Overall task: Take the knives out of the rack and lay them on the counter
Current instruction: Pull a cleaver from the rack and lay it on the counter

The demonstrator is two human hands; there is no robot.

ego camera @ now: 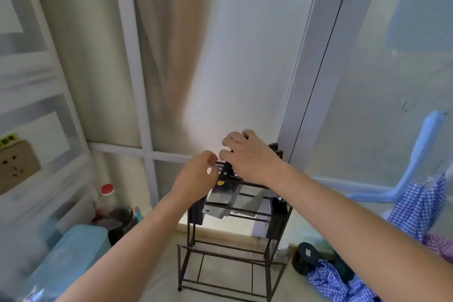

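Observation:
A dark wire rack (225,255) stands on the pale counter (157,284) against the window. Steel cleaver blades (221,200) hang in its top slots, and one has a yellow sticker. My right hand (247,154) is over the rack top, fingers curled around a black knife handle (226,170). More dark handles (275,149) stick up just behind that hand. My left hand (198,176) hovers beside the same handle at the rack's left edge, fingers loosely bent and holding nothing.
At left sit a blue box (73,250), a red-capped bottle (107,193), a dark pot (120,223) and a wall socket (17,167). At right lie blue checked cloth (416,206), a dark round lid (306,255) and a blue plastic hanger (416,162).

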